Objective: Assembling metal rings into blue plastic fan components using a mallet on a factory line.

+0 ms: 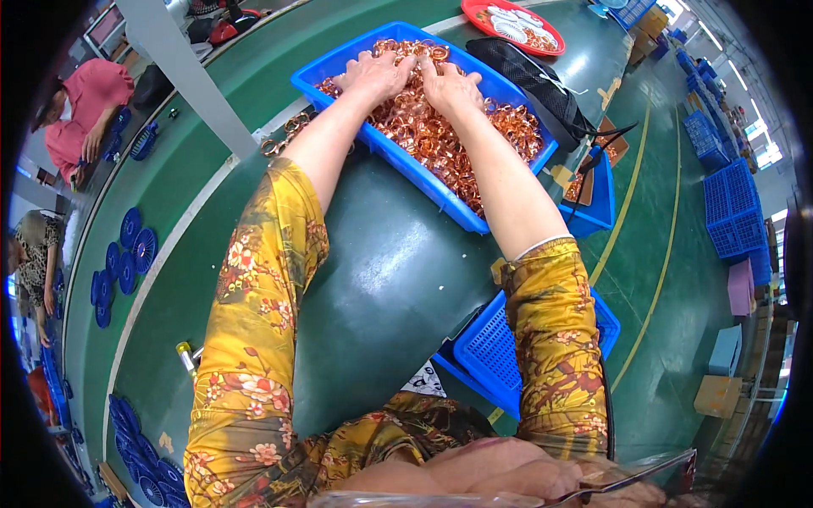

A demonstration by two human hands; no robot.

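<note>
Both my hands rest in a blue plastic bin heaped with shiny copper-coloured rings. On the far left of the heap lies my left hand, fingers apart and bent down onto the rings. Close beside it on the right is my right hand, its fingers also apart, with a few rings right by its fingertips. The ends of some fingers sink among the rings, so small pieces under them are hidden. A few loose rings lie on the green table outside the bin's left side.
A red tray with white parts stands beyond a black mesh bag. Blue baskets sit below the table's right edge. A pale post rises at left, near blue round grilles. Two people work at far left.
</note>
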